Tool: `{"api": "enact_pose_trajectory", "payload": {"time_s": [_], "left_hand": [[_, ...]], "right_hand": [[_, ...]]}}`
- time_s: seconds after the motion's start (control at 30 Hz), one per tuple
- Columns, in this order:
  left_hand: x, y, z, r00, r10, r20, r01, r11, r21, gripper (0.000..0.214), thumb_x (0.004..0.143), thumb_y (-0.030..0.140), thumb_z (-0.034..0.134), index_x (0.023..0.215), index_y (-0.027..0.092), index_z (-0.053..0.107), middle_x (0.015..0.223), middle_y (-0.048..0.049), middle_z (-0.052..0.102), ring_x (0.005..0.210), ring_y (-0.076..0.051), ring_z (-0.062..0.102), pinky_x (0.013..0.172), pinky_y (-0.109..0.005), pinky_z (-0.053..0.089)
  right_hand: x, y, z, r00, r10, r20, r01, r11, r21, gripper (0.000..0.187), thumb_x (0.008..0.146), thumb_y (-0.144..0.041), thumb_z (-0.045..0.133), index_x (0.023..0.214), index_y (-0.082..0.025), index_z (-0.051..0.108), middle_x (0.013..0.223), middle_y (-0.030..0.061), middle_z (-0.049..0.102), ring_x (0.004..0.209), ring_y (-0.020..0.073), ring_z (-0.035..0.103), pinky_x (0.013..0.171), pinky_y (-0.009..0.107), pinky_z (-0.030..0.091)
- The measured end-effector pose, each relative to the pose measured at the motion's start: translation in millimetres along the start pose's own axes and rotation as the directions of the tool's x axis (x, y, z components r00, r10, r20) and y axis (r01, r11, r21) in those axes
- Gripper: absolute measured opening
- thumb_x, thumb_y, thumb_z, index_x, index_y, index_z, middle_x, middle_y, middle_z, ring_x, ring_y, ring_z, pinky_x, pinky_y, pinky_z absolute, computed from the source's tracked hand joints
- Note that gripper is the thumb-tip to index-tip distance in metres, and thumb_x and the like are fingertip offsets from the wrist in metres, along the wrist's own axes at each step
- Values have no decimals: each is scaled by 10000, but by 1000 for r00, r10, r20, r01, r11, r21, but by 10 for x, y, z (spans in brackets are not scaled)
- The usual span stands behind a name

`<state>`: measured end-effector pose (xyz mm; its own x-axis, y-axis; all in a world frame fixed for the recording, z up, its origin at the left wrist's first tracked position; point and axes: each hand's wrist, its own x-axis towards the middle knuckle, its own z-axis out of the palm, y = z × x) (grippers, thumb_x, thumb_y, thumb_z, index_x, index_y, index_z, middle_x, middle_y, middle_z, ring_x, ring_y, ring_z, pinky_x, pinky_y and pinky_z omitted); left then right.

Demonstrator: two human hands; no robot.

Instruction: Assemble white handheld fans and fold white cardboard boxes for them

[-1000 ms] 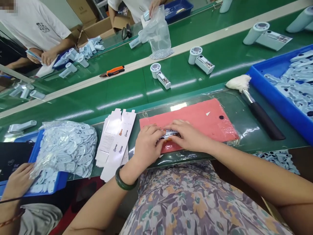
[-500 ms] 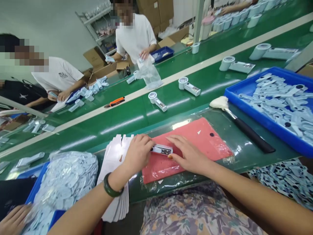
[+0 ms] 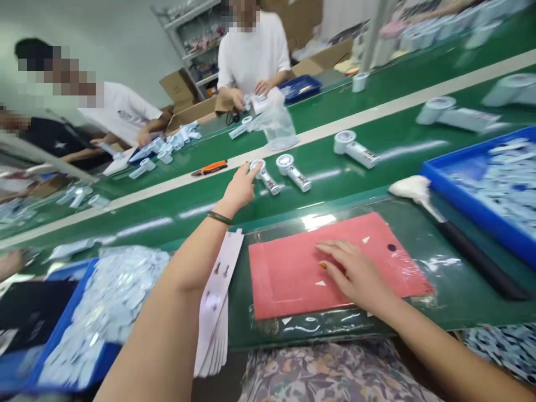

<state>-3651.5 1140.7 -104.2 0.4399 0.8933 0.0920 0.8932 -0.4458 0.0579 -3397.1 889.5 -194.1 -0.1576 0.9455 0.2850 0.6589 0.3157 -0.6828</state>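
Observation:
My left hand (image 3: 239, 192) reaches over the green belt, its fingers stretched out and slightly apart. Its fingertips touch the round head of a pale blue handheld device (image 3: 271, 185), which lies on the belt with its handle pointing toward me. A matching device (image 3: 299, 178) lies just to its right. Above the red mat (image 3: 285, 279) is my right hand (image 3: 349, 271), fingers apart and nothing in them. Small white triangles mark the mat and its surroundings. White printed strips (image 3: 213, 307) are fanned out beneath my left forearm.
A hammer (image 3: 460, 240) with a cloth-wrapped head lies right of the mat, beside a blue tray (image 3: 444, 190) of pale parts. Another blue bin (image 3: 79, 301) of parts stands at left. Orange pliers (image 3: 213, 167) lie on the belt's white line. Co-workers sit across the belt.
My left hand has moved from the mat out to the belt, and the device from the mat now lies there. My right hand stays over the mat. The view has shifted.

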Motion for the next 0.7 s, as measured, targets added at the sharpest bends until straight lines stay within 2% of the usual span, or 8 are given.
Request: {"api": "enact_pose_trajectory", "payload": {"time_s": [0.07,0.1,0.17,0.23,0.3,0.37,0.5,0.7], "left_hand": [[-615,-223,-137,999,-37,1,37,999,-13,664,974,241,591,1602,221,378,1668,-161,387,1558,-328,346,1262,-553,332],[-994,-303,-189,998,-60,11,60,998,-15,647,982,348,609,1585,228,407,1642,-148,435,1545,-338,368,1263,-573,323],[-1792,-366,-206,993,-105,51,108,993,-47,772,920,567,672,1571,229,431,1612,-160,475,1538,-403,361,1240,-654,314],[-2487,-324,-90,969,-231,85,232,973,-3,958,799,677,760,1566,196,446,1621,-230,433,1548,-511,270,1194,-735,315],[-2948,-235,107,941,-321,104,323,946,-1,978,778,665,789,1587,258,419,1658,-227,372,1543,-536,260,1147,-761,352],[-3160,-149,289,922,-377,90,381,924,-35,933,821,616,773,1607,304,378,1684,-214,329,1550,-514,265,1144,-755,354],[-3201,-95,423,917,-399,19,397,908,-135,943,830,619,763,1616,291,359,1700,-212,293,1571,-481,241,1190,-735,291],[-3242,-131,435,939,-342,-45,329,927,-178,906,813,634,772,1574,270,440,1686,-199,332,1577,-482,213,1217,-709,264]], "right_hand": [[40,-5,-47,999,28,36,-29,999,43,328,1002,-317,493,1220,-223,719,1194,133,756,1098,317,719,955,536,586],[94,-34,-52,997,40,71,-45,996,73,332,1004,-321,488,1227,-231,718,1194,127,758,1074,308,728,934,516,594],[284,-163,3,984,33,172,-57,989,136,346,1013,-321,478,1259,-246,709,1219,113,755,1051,287,739,884,462,606],[578,-382,168,962,-3,272,-44,985,167,356,1013,-321,500,1306,-253,691,1256,105,744,1052,277,738,867,426,602],[935,-636,432,942,-7,335,-42,989,139,378,988,-313,570,1346,-244,670,1281,114,734,1063,283,729,881,413,586],[1270,-856,734,935,44,352,-79,993,84,408,954,-295,636,1354,-222,660,1266,130,739,1069,291,726,877,394,571],[1584,-1054,1122,928,108,356,-125,992,27,406,935,-262,654,1333,-182,656,1110,113,783,1012,260,737,833,337,551],[1381,-997,996,918,212,336,-215,976,-27,438,946,-282,641,1366,-157,619,1000,100,790,1026,281,727,846,363,532]]}}
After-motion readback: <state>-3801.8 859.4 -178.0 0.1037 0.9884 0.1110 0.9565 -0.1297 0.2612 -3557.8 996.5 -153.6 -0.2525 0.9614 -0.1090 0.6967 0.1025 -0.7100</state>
